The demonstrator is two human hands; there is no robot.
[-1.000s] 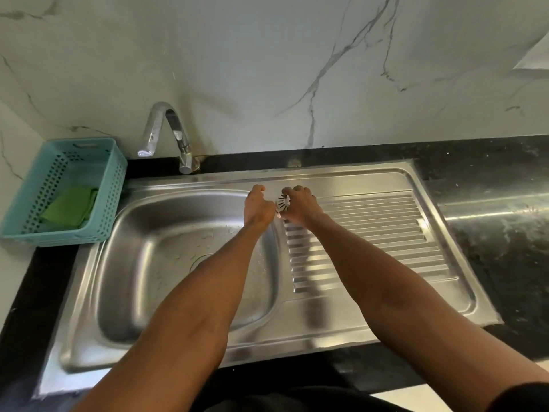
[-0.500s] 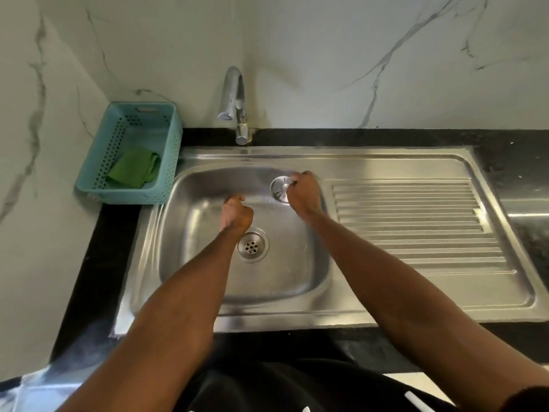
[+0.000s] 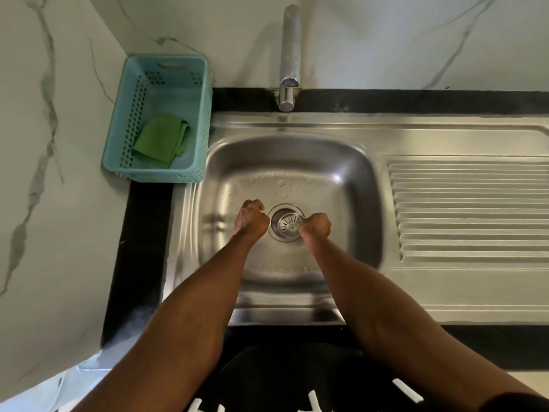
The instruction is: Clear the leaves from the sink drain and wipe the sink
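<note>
**Strainer going back over the drain**

Nearest us, both forearms reach down from the bottom edge into the steel sink (image 3: 350, 162). The left hand (image 3: 252, 219) sits at the left rim of the drain (image 3: 275, 233), its grip curled into a loose fist with nothing visible inside. The right hand (image 3: 316, 225) is on the opposite side, its grip pinching the edge of the strainer (image 3: 290, 224), which sits tilted in the drain opening rather than flat. No leaves show on the strainer or anywhere in the bowl, so the clearing looks done and the step in hand looks like reseating the strainer.

To do it well: lower the pinched side until the rim lies level all round, then press lightly at the centre so it does not rock. The left hand could steady the far edge. Let go only once it sits flush, or it may pop up.

Further back, water droplets bead on the bowl's floor, so the wipe is still owed. Left of the bowl, on the black desk (image 3: 142, 233), a teal basket (image 3: 124, 120) holds a folded green cloth (image 3: 160, 139), the likely tool for that wipe. Beyond, the tap (image 3: 290, 52) stands against the marble wall, with the drainboard (image 3: 469, 209) stretching off to the right.
</note>
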